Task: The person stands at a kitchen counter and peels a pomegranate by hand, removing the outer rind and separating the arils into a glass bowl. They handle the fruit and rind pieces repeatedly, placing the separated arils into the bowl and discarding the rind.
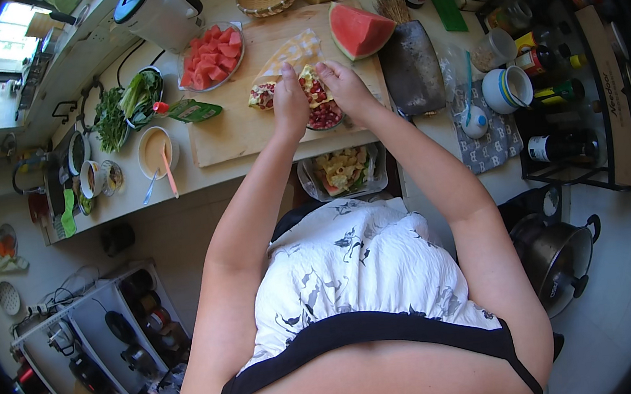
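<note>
Near the front edge of a wooden cutting board (228,137), both my hands grip a piece of pomegranate (313,89) with red seeds and pale yellow pith. My left hand (290,100) holds it from the left, and my right hand (347,88) from the right. Directly below is a bowl of pomegranate seeds (325,116), partly hidden by my hands. Another pomegranate piece (262,96) lies on the board beside my left hand. Behind my hands lies a yellow checked cloth (294,52). A large watermelon wedge (360,29) rests at the board's back right.
A glass bowl of watermelon chunks (211,58) stands at the back left; leafy greens (140,97) and a bowl of tan liquid (156,150) are further left. A cleaver (411,68) lies right of the board. Below the counter edge, a plastic-lined bin (343,174) holds peels and scraps.
</note>
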